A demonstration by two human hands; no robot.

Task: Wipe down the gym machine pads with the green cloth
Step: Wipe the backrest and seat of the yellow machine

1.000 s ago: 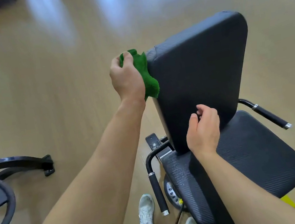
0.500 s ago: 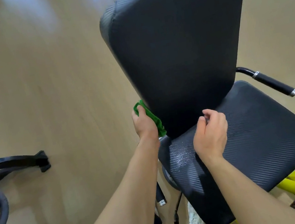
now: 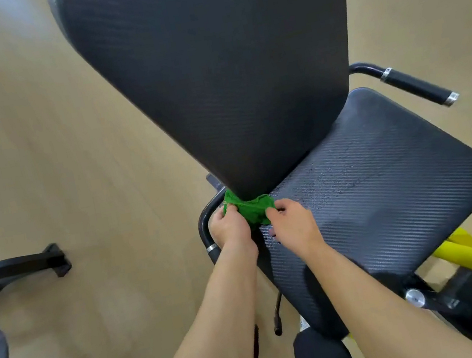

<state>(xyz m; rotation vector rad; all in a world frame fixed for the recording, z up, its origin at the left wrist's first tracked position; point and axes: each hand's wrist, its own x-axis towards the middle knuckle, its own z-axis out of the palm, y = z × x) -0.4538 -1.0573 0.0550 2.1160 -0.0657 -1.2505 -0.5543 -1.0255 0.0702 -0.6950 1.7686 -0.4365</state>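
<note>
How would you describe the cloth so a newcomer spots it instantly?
Find the tall black ribbed backrest pad and follow it down to its narrow bottom, where it meets the black ribbed seat pad. At that junction sits the crumpled green cloth, held by the left hand and the right hand. It is the only green, soft item among black pads.

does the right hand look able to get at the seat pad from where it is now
Probably yes. The right hand, pinching the cloth with the left hand, sits over the near corner of the seat pad; the backrest stands behind, not across its path.
</note>
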